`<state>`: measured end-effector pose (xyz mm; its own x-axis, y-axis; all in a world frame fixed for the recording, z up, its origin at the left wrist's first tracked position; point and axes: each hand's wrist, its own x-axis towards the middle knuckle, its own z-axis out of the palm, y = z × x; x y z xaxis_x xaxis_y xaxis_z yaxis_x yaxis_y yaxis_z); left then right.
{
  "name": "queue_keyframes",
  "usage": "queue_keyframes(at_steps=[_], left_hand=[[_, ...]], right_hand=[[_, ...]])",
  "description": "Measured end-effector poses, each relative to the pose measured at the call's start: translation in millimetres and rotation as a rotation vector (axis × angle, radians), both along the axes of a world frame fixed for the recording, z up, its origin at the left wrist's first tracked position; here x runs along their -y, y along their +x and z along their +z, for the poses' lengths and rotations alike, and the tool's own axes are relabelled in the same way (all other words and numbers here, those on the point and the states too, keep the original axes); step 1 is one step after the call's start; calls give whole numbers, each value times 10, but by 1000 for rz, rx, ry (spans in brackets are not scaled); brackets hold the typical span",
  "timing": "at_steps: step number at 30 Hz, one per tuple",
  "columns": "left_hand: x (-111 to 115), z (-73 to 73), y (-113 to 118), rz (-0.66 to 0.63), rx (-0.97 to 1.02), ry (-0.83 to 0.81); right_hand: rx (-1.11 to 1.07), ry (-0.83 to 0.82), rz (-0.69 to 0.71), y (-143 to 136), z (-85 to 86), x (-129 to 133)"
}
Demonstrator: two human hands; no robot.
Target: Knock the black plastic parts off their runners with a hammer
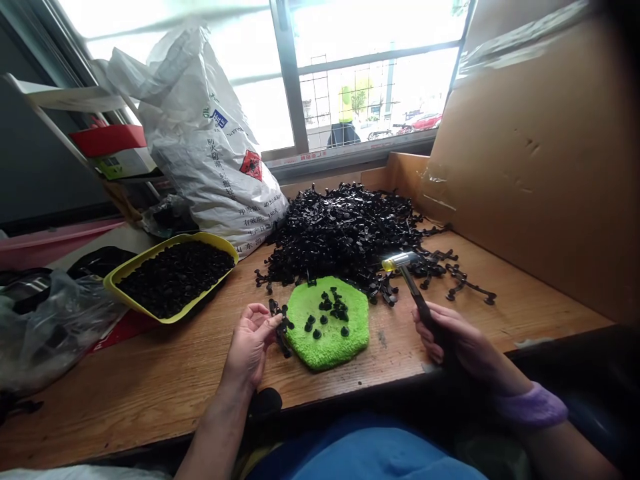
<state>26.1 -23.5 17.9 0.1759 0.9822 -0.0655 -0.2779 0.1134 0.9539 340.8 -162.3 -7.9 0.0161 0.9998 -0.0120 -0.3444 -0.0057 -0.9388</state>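
Observation:
My left hand (254,337) pinches a black molded plastic strip (281,330) at the left edge of a green fuzzy pad (325,357). In my right hand (453,333) is a small mallet (417,290), gripped by its dark handle. Its silver head with a yellow face is raised, to the right of the pad. Several small black plastic pieces (324,319), shaped like round plugs, lie on the pad. Behind the pad rises a large heap of black molded parts (350,227), with some joined strips spread to its right.
A yellow tub (173,321) full of small black pieces stands on the left. Behind it leans a big white printed sack (200,147). A tall cardboard sheet (530,167) borders the wooden table (200,393) on the right. Plastic bags (55,333) lie far left.

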Motion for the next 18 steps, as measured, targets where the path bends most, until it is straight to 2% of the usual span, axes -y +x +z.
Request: queue_keyframes(at_steps=[5,11,18], left_hand=[[-17,-28,172,-8,65,-226],[-83,-35,284,34,90,-251],[-102,1,305,-7,45,-264]], right_hand=[[-2,4,11,7,-3,8],[-12,13,11,12,-8,3],[3,10,-2,21,-24,-2]])
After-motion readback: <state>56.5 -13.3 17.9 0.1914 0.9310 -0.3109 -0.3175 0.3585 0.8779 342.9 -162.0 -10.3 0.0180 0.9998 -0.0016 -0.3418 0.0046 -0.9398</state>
